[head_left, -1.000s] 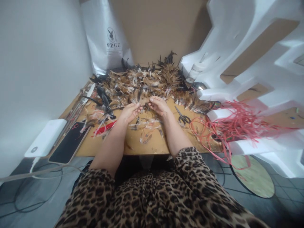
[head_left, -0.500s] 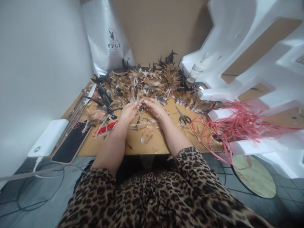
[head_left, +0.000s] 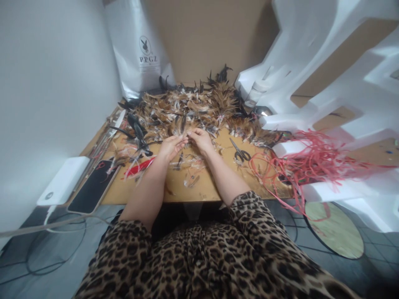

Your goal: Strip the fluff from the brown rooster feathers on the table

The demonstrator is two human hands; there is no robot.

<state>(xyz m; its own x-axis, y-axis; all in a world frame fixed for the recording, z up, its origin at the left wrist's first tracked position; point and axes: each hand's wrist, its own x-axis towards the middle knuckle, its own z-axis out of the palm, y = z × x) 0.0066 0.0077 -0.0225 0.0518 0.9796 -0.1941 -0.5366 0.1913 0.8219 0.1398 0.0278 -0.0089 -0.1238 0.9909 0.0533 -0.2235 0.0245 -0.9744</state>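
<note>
My left hand (head_left: 173, 147) and my right hand (head_left: 201, 141) meet at the middle of the table, fingertips nearly touching. Both are closed in a pinch on a small bunch of brown feathers (head_left: 184, 125), which fans out beyond the fingertips. The exact grip is blurred, and the bunch's base is hidden by the fingers. Just behind lies a wide heap of brown and black feathers (head_left: 174, 101). Loose feather scraps (head_left: 191, 180) are scattered on the table between my forearms.
Black-handled scissors (head_left: 240, 150) lie right of my hands. Red ribbon strands (head_left: 321, 162) hang over white foam pieces (head_left: 330, 187) at the right. A phone (head_left: 93, 187), a white power bank (head_left: 64, 180) and a red strip (head_left: 139, 167) are at the left. A silver bag (head_left: 145, 79) stands behind.
My right hand's fingers have drawn back slightly and bent closer together. The brown feathers now spread more visibly above the fingertips; my left hand has barely moved.
</note>
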